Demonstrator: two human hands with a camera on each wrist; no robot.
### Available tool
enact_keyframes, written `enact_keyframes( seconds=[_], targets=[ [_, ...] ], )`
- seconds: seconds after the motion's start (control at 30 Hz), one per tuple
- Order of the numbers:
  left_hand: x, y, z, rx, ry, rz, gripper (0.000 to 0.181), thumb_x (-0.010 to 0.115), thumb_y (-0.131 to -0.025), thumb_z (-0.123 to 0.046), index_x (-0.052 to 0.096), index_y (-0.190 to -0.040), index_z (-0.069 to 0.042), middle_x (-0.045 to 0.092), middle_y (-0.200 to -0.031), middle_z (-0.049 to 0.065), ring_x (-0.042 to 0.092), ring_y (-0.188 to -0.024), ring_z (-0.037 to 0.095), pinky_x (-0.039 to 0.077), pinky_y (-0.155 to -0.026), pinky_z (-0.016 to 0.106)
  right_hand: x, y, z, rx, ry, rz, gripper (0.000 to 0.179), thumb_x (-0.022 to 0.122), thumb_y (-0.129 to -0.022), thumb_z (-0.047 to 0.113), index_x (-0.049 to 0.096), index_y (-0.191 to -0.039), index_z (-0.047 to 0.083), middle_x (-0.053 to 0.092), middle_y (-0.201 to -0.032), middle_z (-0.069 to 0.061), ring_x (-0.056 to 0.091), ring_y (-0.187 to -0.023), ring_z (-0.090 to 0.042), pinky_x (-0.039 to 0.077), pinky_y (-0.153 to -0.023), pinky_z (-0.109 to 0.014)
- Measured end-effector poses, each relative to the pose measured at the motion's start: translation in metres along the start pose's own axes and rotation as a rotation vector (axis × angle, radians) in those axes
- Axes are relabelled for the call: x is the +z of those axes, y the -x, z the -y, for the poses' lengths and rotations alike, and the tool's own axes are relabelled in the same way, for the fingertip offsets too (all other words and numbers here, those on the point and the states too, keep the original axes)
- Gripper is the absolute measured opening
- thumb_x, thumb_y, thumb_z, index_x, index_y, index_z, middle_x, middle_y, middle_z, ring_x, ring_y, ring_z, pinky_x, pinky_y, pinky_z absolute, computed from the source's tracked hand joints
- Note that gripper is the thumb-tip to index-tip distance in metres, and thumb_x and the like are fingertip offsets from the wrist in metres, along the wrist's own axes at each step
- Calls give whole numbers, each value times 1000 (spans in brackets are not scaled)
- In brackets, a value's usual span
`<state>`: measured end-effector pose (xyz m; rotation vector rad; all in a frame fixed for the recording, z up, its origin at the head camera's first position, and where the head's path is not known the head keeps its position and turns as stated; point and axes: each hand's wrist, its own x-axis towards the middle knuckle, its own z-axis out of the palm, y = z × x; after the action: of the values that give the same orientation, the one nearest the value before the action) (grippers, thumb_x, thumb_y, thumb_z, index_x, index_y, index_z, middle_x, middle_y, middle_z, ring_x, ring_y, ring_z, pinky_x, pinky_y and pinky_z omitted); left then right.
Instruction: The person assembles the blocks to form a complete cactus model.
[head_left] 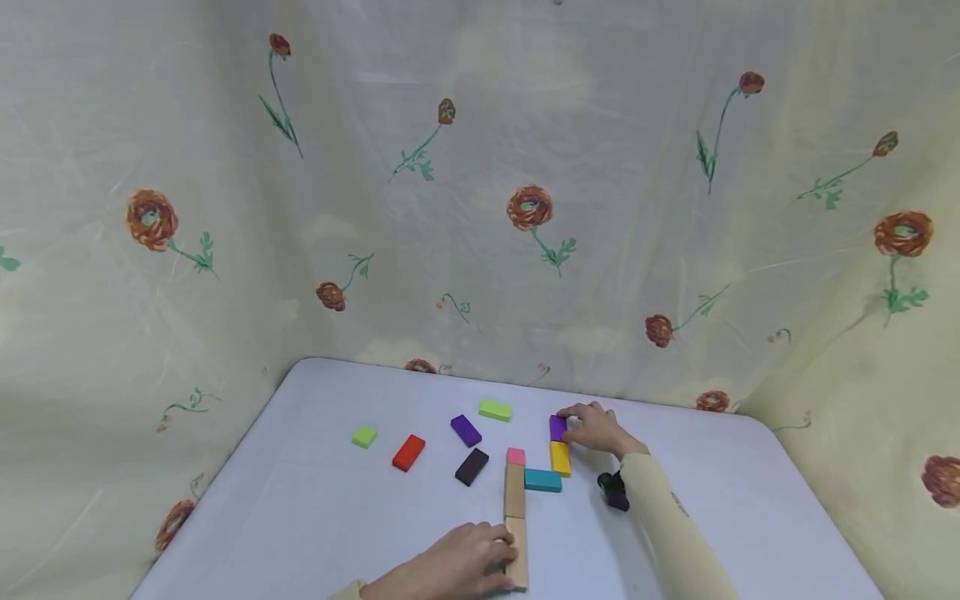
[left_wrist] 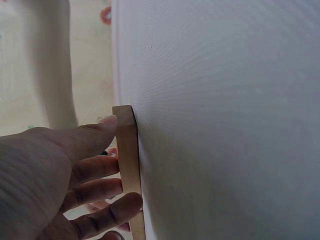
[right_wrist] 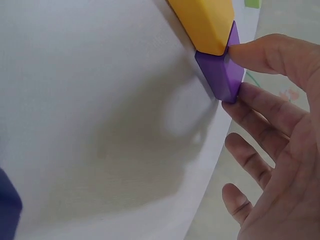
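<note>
My right hand (head_left: 597,428) pinches a purple block (head_left: 558,428) lying end to end with a yellow block (head_left: 560,459). In the right wrist view, the thumb presses close to the seam between the two, and two fingertips (right_wrist: 232,107) are at the purple block's other end. Near the front, my left hand (head_left: 467,560) rests its fingertips and thumb along the side and near end of a plain wooden block (head_left: 517,557). Beyond it, in line, come a second wooden block (head_left: 514,492) and a pink block (head_left: 516,456). A teal block (head_left: 543,480) bridges between the wooden and yellow blocks.
Loose on the white table (head_left: 300,500) lie a red block (head_left: 408,452), a dark block (head_left: 472,467), another purple block (head_left: 466,430) and two light green blocks, one long (head_left: 496,410), one short (head_left: 364,437). A black device (head_left: 613,492) shows beneath the right wrist. Flowered curtain (head_left: 480,250) surrounds the table.
</note>
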<state>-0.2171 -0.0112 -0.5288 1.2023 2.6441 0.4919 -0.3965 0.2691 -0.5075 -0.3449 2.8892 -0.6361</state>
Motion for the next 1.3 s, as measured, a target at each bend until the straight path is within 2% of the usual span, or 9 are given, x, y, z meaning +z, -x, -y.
enact_keyframes(
  seconds=[0.17,0.47,0.7,0.97,1.1,1.3],
  targets=[
    [-1,0,0,-7,13,10,35,66,-89,-42,69,-117,-22,64,-117,-11,58,-99,-1,50,-88,21,2,1,-2,1,-12,2,44,68,-86,22,62,-129,12,59,-129,-13,42,-118,-33,21,-104,-62],
    [0,-1,0,-5,-3,22,35,65,-89,-43,70,-117,-22,64,-115,-11,58,-95,-2,50,-86,19,5,4,-4,7,-14,-6,47,70,-86,24,60,-131,13,60,-128,-11,43,-116,-31,25,-101,-59],
    [0,-1,-1,-20,2,30,36,66,-88,-43,69,-117,-23,64,-116,-12,58,-96,-2,50,-87,20,7,6,-5,-7,-40,-48,50,68,-88,24,56,-134,9,58,-131,-12,45,-119,-33,22,-105,-62],
    [-1,-1,-2,-29,4,20,36,67,-87,-43,70,-116,-22,64,-116,-12,58,-97,-2,50,-88,20,5,10,-2,-5,-59,-119,51,67,-88,25,54,-135,9,56,-134,-13,46,-119,-33,25,-102,-59],
    [-1,-1,-2,-32,8,20,36,67,-87,-43,70,-116,-22,64,-116,-12,58,-97,-2,50,-88,20,4,17,0,-1,-112,-153,51,67,-89,25,53,-135,10,55,-134,-12,45,-121,-34,29,-102,-61],
    [-1,0,-1,-6,-5,4,36,66,-88,-43,70,-116,-21,65,-115,-11,59,-97,-1,50,-86,20,4,33,13,7,-269,-240,47,66,-91,20,52,-134,9,54,-133,-15,45,-122,-34,38,-101,-57]
  ],
)
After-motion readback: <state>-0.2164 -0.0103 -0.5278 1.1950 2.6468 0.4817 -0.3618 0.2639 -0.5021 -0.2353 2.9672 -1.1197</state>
